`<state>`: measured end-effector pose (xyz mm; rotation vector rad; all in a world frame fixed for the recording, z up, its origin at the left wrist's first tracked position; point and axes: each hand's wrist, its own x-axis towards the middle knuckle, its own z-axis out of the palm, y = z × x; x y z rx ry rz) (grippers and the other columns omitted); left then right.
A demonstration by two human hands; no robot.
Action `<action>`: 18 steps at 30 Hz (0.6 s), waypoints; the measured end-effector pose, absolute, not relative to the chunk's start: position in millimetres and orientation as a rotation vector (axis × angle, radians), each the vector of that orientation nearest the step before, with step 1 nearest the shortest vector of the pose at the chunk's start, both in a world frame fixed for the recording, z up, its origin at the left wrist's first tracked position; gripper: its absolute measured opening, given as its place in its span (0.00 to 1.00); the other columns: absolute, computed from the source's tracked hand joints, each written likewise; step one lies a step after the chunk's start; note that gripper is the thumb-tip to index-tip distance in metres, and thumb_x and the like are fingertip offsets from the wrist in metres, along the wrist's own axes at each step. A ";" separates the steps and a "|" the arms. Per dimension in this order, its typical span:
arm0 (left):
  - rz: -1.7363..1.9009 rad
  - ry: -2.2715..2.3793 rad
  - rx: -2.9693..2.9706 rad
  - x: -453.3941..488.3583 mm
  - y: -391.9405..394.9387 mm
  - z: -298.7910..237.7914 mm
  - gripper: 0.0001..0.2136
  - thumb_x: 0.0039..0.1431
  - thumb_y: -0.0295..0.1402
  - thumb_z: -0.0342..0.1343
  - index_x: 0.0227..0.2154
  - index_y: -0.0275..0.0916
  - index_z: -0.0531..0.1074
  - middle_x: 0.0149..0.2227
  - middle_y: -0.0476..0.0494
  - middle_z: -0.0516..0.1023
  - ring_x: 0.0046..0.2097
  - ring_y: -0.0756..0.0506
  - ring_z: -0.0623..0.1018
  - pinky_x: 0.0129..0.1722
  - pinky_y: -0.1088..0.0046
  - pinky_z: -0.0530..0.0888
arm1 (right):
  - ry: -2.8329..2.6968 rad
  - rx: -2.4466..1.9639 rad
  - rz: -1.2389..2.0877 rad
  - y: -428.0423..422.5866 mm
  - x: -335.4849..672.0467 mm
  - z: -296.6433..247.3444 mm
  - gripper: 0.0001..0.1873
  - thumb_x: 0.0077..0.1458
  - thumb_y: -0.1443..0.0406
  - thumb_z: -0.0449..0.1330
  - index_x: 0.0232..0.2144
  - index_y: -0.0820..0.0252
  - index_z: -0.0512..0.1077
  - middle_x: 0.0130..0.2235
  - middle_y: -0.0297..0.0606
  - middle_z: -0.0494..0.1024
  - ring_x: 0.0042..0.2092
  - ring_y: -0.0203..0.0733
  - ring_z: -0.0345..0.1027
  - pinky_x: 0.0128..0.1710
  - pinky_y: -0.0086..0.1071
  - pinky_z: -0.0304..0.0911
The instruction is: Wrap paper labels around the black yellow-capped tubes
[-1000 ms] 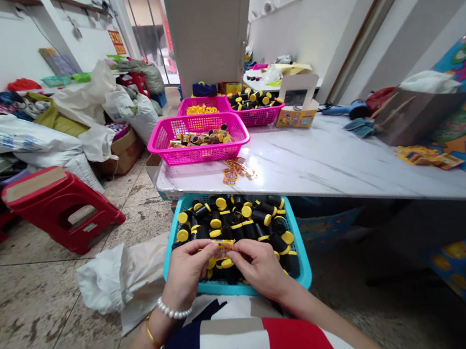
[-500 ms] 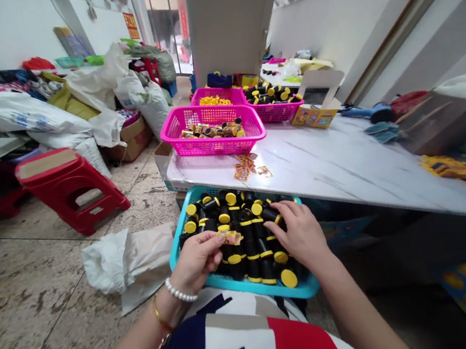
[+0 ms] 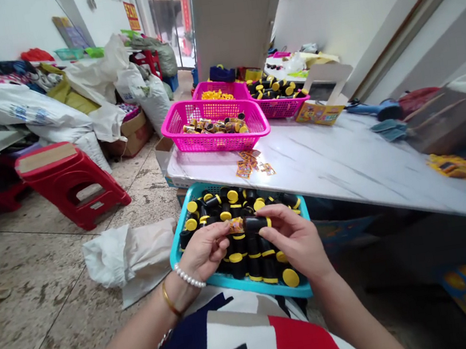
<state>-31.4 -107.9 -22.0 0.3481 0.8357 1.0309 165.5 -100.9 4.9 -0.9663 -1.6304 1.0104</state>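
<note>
My left hand [image 3: 207,250] pinches a small printed label sleeve [image 3: 235,225], orange and yellow. Between the fingers of my right hand [image 3: 296,238] lies a black cylinder with a yellow end [image 3: 256,224], held sideways. Its black end meets the sleeve's opening; whether it is inside, I cannot tell. Both hands are above a turquoise basket [image 3: 218,283] at my lap, full of similar black, yellow-capped cylinders [image 3: 236,258].
Loose labels [image 3: 251,163] lie on the white marbled table [image 3: 321,153]. A pink basket [image 3: 174,139] there holds labelled cylinders; another pink basket [image 3: 280,108] behind holds plain ones. A red stool [image 3: 73,179] and a white sack [image 3: 132,258] are on the floor to the left.
My right hand has lifted a black cylinder out of the basket and brought it left to the label sleeve. My left hand has moved slightly up and right with the sleeve.
</note>
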 end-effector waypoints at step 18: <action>1.038 0.916 0.514 -23.5 -110.3 -25.7 0.15 0.47 0.38 0.67 0.33 0.33 0.71 0.22 0.55 0.67 0.16 0.60 0.61 0.12 0.85 0.46 | -1.947 -1.058 0.397 -106.5 158.8 3.3 0.11 0.58 0.66 0.58 0.44 0.54 0.74 0.45 0.41 0.79 0.47 0.45 0.73 0.49 0.40 0.70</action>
